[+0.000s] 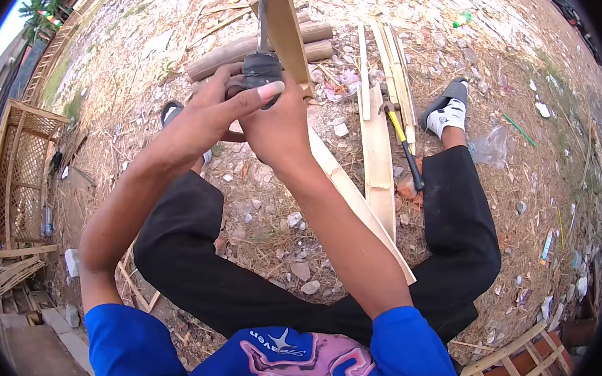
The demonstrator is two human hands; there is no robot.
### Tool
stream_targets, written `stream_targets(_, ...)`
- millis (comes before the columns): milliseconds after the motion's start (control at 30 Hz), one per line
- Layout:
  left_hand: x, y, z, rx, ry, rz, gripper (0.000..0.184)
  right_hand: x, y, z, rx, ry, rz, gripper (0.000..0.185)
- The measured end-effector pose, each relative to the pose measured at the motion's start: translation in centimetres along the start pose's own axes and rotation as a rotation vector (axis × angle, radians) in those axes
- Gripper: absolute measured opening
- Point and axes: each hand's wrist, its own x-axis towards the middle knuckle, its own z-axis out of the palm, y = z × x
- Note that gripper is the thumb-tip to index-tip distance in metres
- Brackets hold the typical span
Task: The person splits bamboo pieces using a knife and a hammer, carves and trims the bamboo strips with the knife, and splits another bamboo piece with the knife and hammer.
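Both hands are together in front of me, around the dark wrapped handle of a long metal blade that points away from me. My right hand has its fingers closed round the handle. My left hand presses against the same handle from the left, its thumb lying across the top. Just right of the blade stands a bamboo piece, its lower end by my right hand. Whether my fingers also touch the bamboo is hidden.
Split bamboo strips lie between my legs, with a yellow and black hammer on them. Round logs lie beyond my hands. A lattice panel stands at the left, and a slatted wooden frame is at the lower right.
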Motion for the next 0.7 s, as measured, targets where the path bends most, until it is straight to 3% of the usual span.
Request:
stream_targets(200, 1.5, -2.1, 0.3, -0.197, 0.109, 0.097, 0.048, -0.3, -1.6, 0.7, -0.056, -0.004, 0.02, 0.063)
stream_targets(300, 1.8, -2.5, 0.8, -0.176, 0.218, 0.154, 0.047, -0.2, -1.2, 0.0, -0.079, -0.172, -0.032, 0.075)
stream_targets(400, 1.5, -2.8, 0.3, -0.249, 0.177, 0.055, 0.046, -0.4, -1.3, -3.5, -0.071, -0.466, -0.072, 0.08)
stream_targets(433, 1.9, -4.2, 0.0, -0.214, 0.243, 0.15, 0.049, 0.3, -1.4, -4.9, -0.259, -0.452, -0.102, 0.07)
stream_targets(467, 2.1, -4.5, 0.2, -0.176, 0.291, 0.184, 0.047, 1.2, -2.8, -6.5, -0.236, -0.5, -0.025, 0.057)
stream_targets(500, 1.8, -4.5, 0.3, -0.207, 0.286, 0.177, 0.045, 3.0, -2.2, -7.7, -0.318, -0.351, -0.124, 0.039)
stream_targets(567, 1.5, -4.1, 0.0, -0.259, 0.276, 0.176, 0.039, 6.0, -2.9, -9.0, -0.375, 0.096, -0.406, 0.054)
stream_targets(600, 1.3, -3.6, -0.2, -0.281, 0.271, 0.171, 0.036, 8.9, -1.8, -9.5, -0.746, 0.181, -0.686, 0.068)
stream_targets(667, 1.1, -3.2, -0.4, -0.32, 0.237, 0.171, 0.034, 12.6, -0.2, -7.4, -0.839, 0.167, -0.803, 0.066)
stream_targets(700, 1.1, -3.1, -0.5, -0.34, 0.216, 0.18, 0.034, 13.6, -0.4, -6.5, -0.795, 0.04, -0.683, 0.061)
